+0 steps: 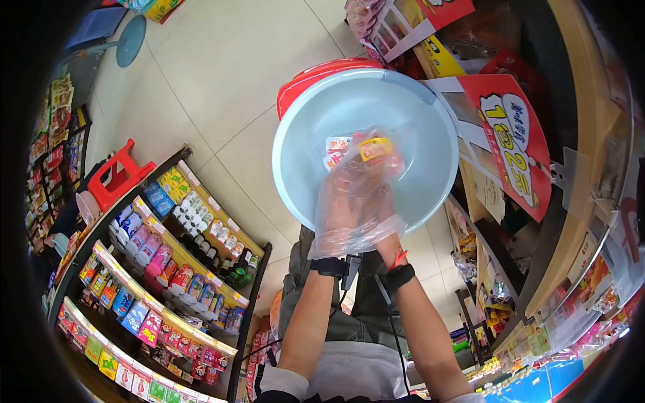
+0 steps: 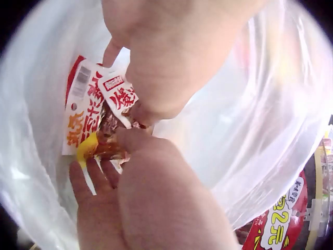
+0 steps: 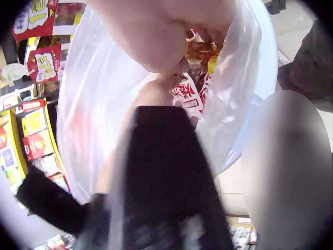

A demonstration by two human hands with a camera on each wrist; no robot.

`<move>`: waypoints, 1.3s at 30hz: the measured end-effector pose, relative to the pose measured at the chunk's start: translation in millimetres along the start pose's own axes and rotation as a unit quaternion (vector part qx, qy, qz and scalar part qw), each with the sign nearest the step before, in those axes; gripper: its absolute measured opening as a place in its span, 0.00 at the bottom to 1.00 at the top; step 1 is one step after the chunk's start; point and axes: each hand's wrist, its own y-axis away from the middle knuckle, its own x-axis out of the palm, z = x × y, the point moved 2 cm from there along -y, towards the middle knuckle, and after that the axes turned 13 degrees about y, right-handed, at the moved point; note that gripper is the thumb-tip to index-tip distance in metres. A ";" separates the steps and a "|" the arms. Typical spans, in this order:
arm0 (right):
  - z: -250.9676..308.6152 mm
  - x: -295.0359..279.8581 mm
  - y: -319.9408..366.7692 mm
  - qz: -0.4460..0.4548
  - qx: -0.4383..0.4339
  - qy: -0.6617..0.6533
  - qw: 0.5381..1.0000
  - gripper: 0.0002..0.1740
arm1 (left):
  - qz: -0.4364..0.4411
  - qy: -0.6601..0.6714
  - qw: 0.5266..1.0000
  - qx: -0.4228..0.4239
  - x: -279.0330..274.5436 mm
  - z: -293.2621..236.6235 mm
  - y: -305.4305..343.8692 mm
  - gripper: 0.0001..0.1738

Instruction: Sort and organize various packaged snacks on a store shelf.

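Observation:
Both hands are inside a clear plastic bag (image 1: pixel 359 235) over a light blue basin (image 1: pixel 430 168). My left hand (image 1: pixel 339 205) pinches white snack packets with red lettering (image 2: pixel 86 99), its thumb at the edge of the smaller one in the left wrist view. Close beside it, my right hand (image 1: pixel 386 211) grips a brown-and-yellow snack packet (image 2: pixel 89 147), thumb above and fingers beneath. The packets overlap between the two hands. The thin film surrounds the hands up to the wrists, where black straps (image 1: pixel 329 266) sit. Hands and film partly cover the packets.
A red rim (image 1: pixel 295 94) shows behind the basin. To the right, price signs (image 1: pixel 514 144) jut from a shelf. Low shelves of packaged goods (image 1: pixel 161 262) stand at the left, with a red stool (image 1: pixel 121 174) beyond. Pale floor tiles (image 1: pixel 222 80) lie below.

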 end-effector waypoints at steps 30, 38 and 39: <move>-19.1 9.4 -33.8 0.107 0.154 -0.204 0.961 0.29 | 0.094 -0.118 0.983 0.106 6.1 -45.8 40.5 0.32; -44.4 21.1 -10.1 0.117 0.174 -0.198 0.958 0.17 | 0.106 -0.143 0.975 0.134 -1.4 -84.8 71.5 0.25; -11.6 -8.6 -11.8 0.107 0.202 -0.250 0.941 0.16 | 0.111 -0.150 0.975 0.123 -1.2 -83.8 76.6 0.25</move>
